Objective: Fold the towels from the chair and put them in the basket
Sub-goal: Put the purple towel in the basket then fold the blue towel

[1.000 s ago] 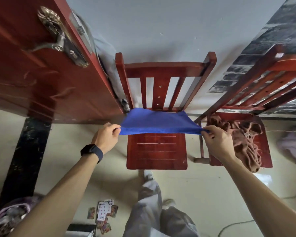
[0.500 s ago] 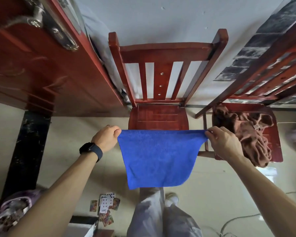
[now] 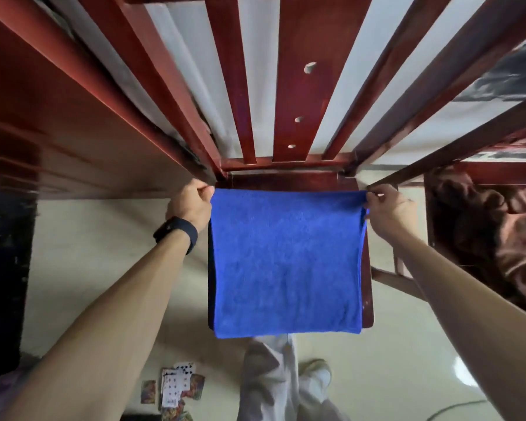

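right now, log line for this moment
left hand: pinches blue towel corner | right hand: pinches other corner | towel over chair seat

A glossy red-brown wooden door stands at left beside a pale grey wall. The beige floor carries scattered playing cards, a thin cable and a bright glare.

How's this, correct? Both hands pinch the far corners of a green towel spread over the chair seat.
Wrong colour: the head view shows a blue towel; left hand and right hand do pinch its far corners over the chair seat.
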`<act>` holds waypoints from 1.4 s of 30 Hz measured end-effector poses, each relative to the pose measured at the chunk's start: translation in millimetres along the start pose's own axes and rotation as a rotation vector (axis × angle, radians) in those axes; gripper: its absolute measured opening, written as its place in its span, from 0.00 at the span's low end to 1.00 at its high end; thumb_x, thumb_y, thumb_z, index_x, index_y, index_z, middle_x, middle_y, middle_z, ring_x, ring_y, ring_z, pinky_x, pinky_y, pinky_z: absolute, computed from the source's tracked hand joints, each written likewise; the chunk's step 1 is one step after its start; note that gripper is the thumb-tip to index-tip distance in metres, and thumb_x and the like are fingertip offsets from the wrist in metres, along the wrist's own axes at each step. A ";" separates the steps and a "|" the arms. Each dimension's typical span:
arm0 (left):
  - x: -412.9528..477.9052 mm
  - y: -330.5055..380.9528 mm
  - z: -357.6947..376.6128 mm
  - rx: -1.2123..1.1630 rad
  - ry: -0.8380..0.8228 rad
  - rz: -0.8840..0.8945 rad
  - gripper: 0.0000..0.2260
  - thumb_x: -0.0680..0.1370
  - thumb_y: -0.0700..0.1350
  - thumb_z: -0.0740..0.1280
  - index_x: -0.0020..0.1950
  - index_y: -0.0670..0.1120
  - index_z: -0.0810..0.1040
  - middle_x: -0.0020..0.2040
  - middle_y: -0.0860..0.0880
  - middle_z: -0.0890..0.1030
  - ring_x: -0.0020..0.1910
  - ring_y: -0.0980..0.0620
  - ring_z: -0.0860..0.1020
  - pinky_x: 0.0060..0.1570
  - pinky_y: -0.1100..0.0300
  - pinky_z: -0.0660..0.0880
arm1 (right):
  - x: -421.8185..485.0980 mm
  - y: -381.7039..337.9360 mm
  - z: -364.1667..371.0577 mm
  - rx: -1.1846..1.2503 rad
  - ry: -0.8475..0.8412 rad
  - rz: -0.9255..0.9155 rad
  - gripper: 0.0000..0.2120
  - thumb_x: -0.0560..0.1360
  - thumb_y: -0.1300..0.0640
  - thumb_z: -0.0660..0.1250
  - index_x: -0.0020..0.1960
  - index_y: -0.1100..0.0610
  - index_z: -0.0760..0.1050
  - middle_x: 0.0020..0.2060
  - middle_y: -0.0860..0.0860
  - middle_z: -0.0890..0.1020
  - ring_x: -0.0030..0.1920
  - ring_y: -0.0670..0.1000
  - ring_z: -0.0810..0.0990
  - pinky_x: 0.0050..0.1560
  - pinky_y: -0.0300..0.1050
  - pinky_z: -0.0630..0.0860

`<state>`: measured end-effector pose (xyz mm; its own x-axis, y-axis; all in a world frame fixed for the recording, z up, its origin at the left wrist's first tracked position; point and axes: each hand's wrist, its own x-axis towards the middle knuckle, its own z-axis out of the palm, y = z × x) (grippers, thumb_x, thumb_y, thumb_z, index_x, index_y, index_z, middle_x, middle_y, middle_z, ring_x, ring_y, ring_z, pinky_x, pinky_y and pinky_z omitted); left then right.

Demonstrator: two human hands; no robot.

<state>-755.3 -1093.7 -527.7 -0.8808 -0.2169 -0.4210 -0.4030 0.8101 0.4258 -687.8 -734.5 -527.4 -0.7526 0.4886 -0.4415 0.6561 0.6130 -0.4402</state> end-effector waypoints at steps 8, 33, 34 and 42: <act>-46.0 -47.9 39.7 -0.086 -0.135 -0.113 0.14 0.80 0.45 0.64 0.65 0.49 0.76 0.63 0.46 0.79 0.60 0.45 0.78 0.58 0.55 0.73 | -61.4 48.1 31.6 0.114 -0.206 0.288 0.22 0.77 0.52 0.67 0.69 0.51 0.70 0.52 0.50 0.85 0.43 0.51 0.82 0.43 0.46 0.78; -225.4 -156.5 108.5 -0.649 -0.089 -0.706 0.05 0.78 0.47 0.71 0.48 0.46 0.81 0.40 0.48 0.83 0.38 0.52 0.83 0.42 0.56 0.79 | -202.9 165.9 87.6 0.788 -0.148 0.730 0.04 0.80 0.57 0.68 0.49 0.57 0.76 0.43 0.53 0.83 0.43 0.51 0.83 0.48 0.46 0.79; -225.1 -155.6 107.0 -0.621 -0.093 -0.695 0.05 0.78 0.46 0.70 0.49 0.46 0.82 0.41 0.48 0.84 0.37 0.53 0.83 0.42 0.56 0.79 | -203.0 165.5 85.0 0.783 -0.139 0.725 0.04 0.79 0.57 0.68 0.51 0.58 0.76 0.42 0.53 0.83 0.42 0.50 0.83 0.46 0.45 0.79; -220.4 -144.1 96.7 -0.630 -0.115 -0.701 0.09 0.77 0.48 0.71 0.54 0.45 0.81 0.45 0.48 0.84 0.42 0.48 0.83 0.42 0.55 0.79 | -191.4 161.5 74.9 0.800 -0.139 0.721 0.05 0.79 0.60 0.69 0.53 0.58 0.74 0.45 0.54 0.83 0.44 0.52 0.84 0.47 0.48 0.82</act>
<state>-479.1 -1110.0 -573.7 -0.3711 -0.4601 -0.8066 -0.9203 0.0660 0.3857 -433.6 -775.5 -572.6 -0.1952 0.4661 -0.8629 0.8254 -0.3972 -0.4012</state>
